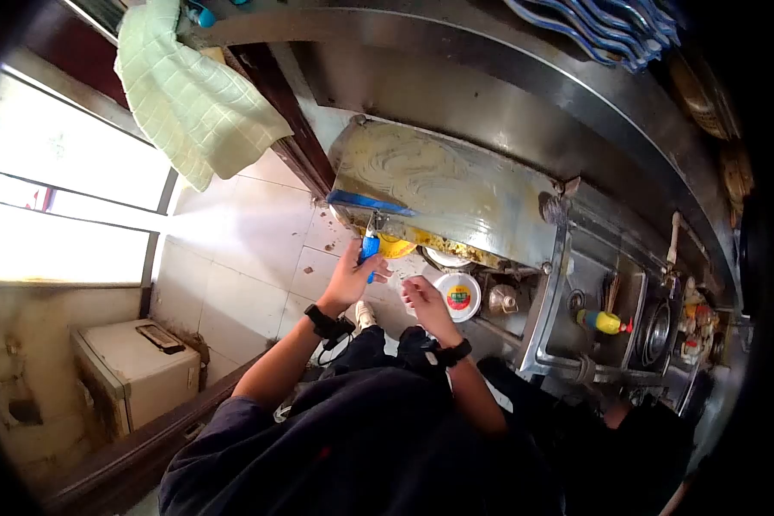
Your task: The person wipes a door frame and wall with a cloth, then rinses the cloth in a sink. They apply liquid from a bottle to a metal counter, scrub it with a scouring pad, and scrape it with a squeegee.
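While you stand at the smeared metal surface [464, 185], working left to right: bright window [69, 185] at far left, with a stained white box [142, 365] below it. Pale green quilted cloth [189, 103] hangs at upper left. Your left grip [350, 277] is pinching the blue-handled tool [370, 248] between thumb and fingers; the handle stands up from the tool's metal neck. The tool's long blue head lies along the left end of the surface's near edge. Streaky pale film covers the surface, swirled toward its upper left; yellow-brown residue lines the near edge. Yellow round item [396, 247] sits below that edge, close to your left grip. Your right grip [428, 305] has loosely curled fingers, and you show nothing held in it; can't tell if the fingertips meet the palm. Just beside it is a white round tub [457, 297] with a red-green label, then a cloudy plastic container [502, 299]. Further right, a steel sink [583, 267] holds a yellow bottle [602, 322] with a red cap, tipped over.
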Available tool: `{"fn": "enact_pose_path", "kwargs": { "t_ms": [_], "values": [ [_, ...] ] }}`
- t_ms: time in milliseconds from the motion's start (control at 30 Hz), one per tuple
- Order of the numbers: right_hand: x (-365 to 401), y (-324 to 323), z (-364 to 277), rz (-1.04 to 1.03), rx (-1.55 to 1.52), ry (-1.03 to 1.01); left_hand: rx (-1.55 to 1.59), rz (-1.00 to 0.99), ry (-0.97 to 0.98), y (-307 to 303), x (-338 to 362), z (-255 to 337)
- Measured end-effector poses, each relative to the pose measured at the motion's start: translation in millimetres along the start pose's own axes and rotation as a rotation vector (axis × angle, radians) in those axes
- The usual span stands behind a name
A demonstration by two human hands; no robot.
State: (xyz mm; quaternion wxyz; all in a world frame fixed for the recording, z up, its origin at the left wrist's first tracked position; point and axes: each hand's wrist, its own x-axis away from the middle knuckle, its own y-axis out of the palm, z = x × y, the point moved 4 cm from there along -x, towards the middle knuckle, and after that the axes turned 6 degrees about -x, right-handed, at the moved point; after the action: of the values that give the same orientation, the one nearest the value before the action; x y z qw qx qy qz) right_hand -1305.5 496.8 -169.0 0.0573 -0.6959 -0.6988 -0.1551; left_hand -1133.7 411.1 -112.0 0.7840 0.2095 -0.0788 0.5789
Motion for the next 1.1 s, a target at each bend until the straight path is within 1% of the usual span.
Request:
{"fn": "enact_pose_path", "kwargs": {
  "t_ms": [33, 67, 100, 133, 167, 233, 267, 300, 333, 367, 433, 467, 500, 533, 600, 633, 667, 700, 733, 800, 833, 867, 900, 933, 967, 1000, 1033, 1067, 1100],
  "values": [
    [0, -17, -2, 0.085, 0.073, -0.079, -0.001, 0.016, 0.016, -2, -1, -1],
    [-1, -38, 0, 0.165, 0.139, -0.189, -0.104, 0.035, 0.067, -9, 2, -4],
    [-5, -57, -8, 0.18, 0.262, -0.211, -0.207, 0.057, 0.11, -11, 12, -1],
    [-12, -68, -14, 0.215, 0.256, -0.227, -0.192, 0.153, 0.072, -14, 22, 0],
    [-25, -76, -29, 0.246, 0.251, -0.256, -0.103, 0.189, 0.124, -23, 31, -5],
    [-59, -80, -67, 0.226, 0.324, -0.338, -0.025, 0.39, 0.148, -32, 60, 5],
    [-72, -65, -103, 0.144, 0.243, -0.355, 0.019, 0.466, 0.18, -37, 76, 12],
    [-92, -56, -119, 0.081, 0.224, -0.364, 0.062, 0.538, 0.212, -44, 91, 20],
    [-107, -38, -141, 0.012, 0.213, -0.411, -0.007, 0.562, 0.276, -54, 104, 29],
    [-120, -16, -163, -0.053, 0.203, -0.453, -0.03, 0.63, 0.285, -65, 113, 31],
    [-145, 33, -199, -0.146, 0.187, -0.575, -0.071, 0.77, 0.452, -64, 136, 66],
    [-158, 59, -211, -0.182, 0.112, -0.609, -0.141, 0.797, 0.569, -61, 142, 86],
    [-169, 85, -224, -0.216, 0.037, -0.642, -0.128, 0.834, 0.597, -69, 146, 94],
    [-184, 110, -234, -0.229, 0.046, -0.65, -0.139, 0.892, 0.564, -69, 150, 109],
    [-206, 153, -248, -0.325, -0.095, -0.616, -0.222, 0.984, 0.504, -61, 158, 149],
    [-209, 167, -255, -0.336, -0.087, -0.624, -0.29, 1.022, 0.483, -62, 161, 162],
    [-209, 184, -260, -0.484, -0.13, -0.535, -0.236, 0.999, 0.459, -73, 157, 158],
    [-207, 201, -267, -0.629, -0.174, -0.445, -0.312, 1.018, 0.44, -73, 158, 168],
    [-199, 205, -269, -0.589, -0.055, -0.362, -0.306, 0.993, 0.454, -75, 154, 172],
    [-193, 219, -265, -0.605, -0.035, -0.343, -0.32, 0.949, 0.496, -77, 146, 179],
    [-189, 226, -261, -0.615, -0.021, -0.319, -0.349, 0.94, 0.48, -81, 138, 179],
    [-178, 237, -263, -0.643, -0.19, -0.302, -0.407, 0.941, 0.495, -83, 132, 181],
    [-156, 242, -278, -0.628, -0.23, -0.191, -0.465, 0.936, 0.51, -83, 126, 187],
    [-161, 245, -265, -0.657, -0.266, -0.164, -0.452, 0.893, 0.458, -81, 125, 193],
    [-159, 253, -264, -0.688, -0.301, -0.135, -0.448, 0.879, 0.457, -81, 123, 195],
    [-152, 260, -263, -0.647, -0.443, -0.127, -0.455, 0.848, 0.506, -80, 122, 198],
    [-150, 262, -266, -0.637, -0.44, -0.124, -0.461, 0.819, 0.554, -79, 121, 199],
    [-150, 263, -266, -0.585, -0.428, -0.063, -0.529, 0.836, 0.591, -78, 121, 203],
    [-152, 265, -263, -0.535, -0.415, 0.001, -0.523, 0.833, 0.584, -76, 123, 205]
  ]
}}
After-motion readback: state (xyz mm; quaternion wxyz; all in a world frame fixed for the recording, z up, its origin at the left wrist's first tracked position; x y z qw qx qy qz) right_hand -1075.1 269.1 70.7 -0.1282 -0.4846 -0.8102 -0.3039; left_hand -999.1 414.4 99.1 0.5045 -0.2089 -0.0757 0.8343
